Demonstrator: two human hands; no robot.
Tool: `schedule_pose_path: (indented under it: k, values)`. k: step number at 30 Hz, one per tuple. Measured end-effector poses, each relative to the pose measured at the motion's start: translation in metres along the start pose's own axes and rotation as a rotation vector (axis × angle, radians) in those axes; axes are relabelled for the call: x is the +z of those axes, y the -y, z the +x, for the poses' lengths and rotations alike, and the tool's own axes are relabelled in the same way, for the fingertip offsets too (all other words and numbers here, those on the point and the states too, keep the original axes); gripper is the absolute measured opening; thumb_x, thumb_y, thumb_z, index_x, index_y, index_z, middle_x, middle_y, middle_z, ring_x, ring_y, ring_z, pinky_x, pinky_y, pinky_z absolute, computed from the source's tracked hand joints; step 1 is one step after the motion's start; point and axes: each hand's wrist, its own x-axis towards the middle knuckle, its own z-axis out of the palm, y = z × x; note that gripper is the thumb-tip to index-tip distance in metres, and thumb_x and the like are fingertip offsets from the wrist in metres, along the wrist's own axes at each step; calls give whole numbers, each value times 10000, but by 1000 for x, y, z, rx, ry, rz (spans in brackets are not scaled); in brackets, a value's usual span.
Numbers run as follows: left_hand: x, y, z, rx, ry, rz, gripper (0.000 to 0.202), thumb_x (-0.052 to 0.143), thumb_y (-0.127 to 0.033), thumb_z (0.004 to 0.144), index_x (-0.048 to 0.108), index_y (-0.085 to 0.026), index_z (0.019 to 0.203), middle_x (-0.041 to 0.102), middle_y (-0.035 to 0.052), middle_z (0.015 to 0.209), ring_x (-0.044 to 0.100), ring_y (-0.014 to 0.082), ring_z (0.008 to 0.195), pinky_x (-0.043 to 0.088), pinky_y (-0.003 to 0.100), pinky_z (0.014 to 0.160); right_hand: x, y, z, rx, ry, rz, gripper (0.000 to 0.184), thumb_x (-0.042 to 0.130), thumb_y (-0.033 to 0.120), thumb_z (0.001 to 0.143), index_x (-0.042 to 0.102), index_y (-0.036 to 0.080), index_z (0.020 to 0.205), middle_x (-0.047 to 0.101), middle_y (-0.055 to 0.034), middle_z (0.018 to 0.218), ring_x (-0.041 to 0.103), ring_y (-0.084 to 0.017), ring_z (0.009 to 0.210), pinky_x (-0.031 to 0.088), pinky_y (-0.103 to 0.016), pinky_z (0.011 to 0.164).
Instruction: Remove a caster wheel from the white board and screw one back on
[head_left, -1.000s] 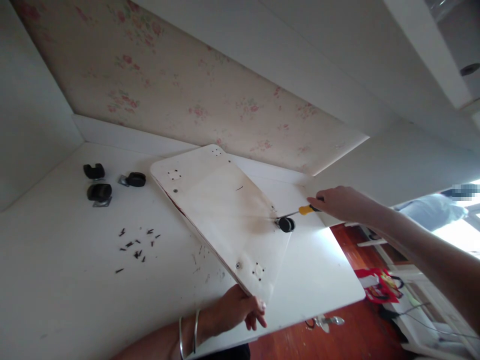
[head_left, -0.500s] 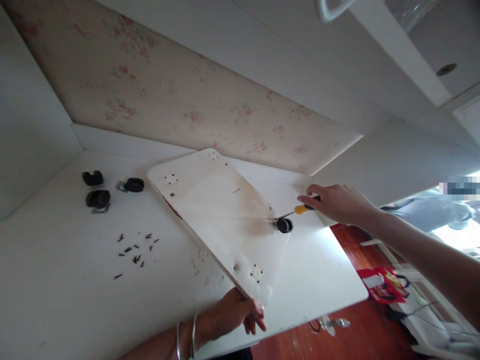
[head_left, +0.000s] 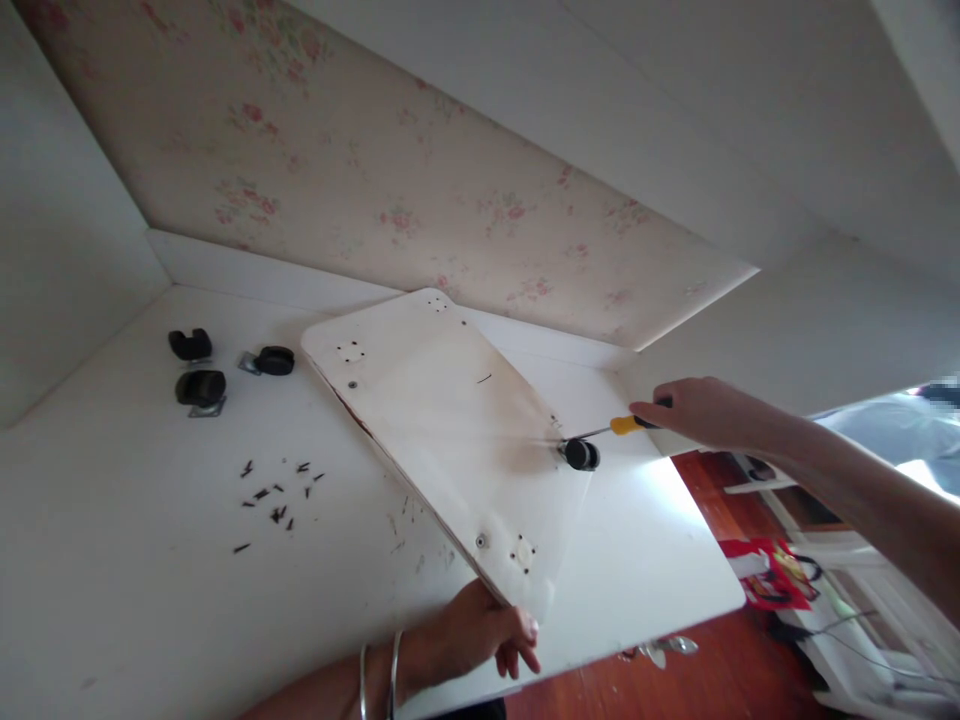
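Note:
A white board (head_left: 420, 400) with rounded corners and screw holes lies tilted on the white tabletop. One black caster wheel (head_left: 581, 454) is attached near its right edge. My right hand (head_left: 694, 410) is closed round the handle of a yellow and black screwdriver (head_left: 624, 425). The screwdriver's shaft runs to the caster's base; the tip's exact contact is hidden. My left hand (head_left: 487, 630), with two bangles at the wrist, grips the board's near corner. Three loose casters (head_left: 201, 387) and several dark screws (head_left: 277, 514) lie to the left.
A wall with floral paper (head_left: 390, 200) rises behind the tabletop (head_left: 150, 580), and a white panel (head_left: 637, 130) overhangs it. A red bag (head_left: 765, 575) is on the right, beyond the table edge, over a reddish wooden floor (head_left: 600, 690). A small dark sliver (head_left: 484, 379) rests on the board.
The view has shifted slightly. My right hand and the screwdriver handle have drawn a little to the right relative to the caster. The left hand keeps its hold on the board.

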Motion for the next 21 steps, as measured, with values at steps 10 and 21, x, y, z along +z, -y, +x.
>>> schedule_pose_path:
  k: [10,21]
  values:
    - [0,3,-1,20,-9,-12,235,583,-357,637,659,-136,611,716,96,654,562,163,480,422,289,485,-20,8,-23,-241,133,-193,359,409,540,944,583,228,915,694,-103,841,634,-259,722,287,-350,592]
    - [2,6,-2,39,-13,-33,247,596,-357,623,654,-117,621,727,126,672,567,161,464,414,284,468,-19,7,-31,-593,-59,-368,302,412,371,1000,646,182,968,666,-105,880,589,-241,770,368,-392,720]
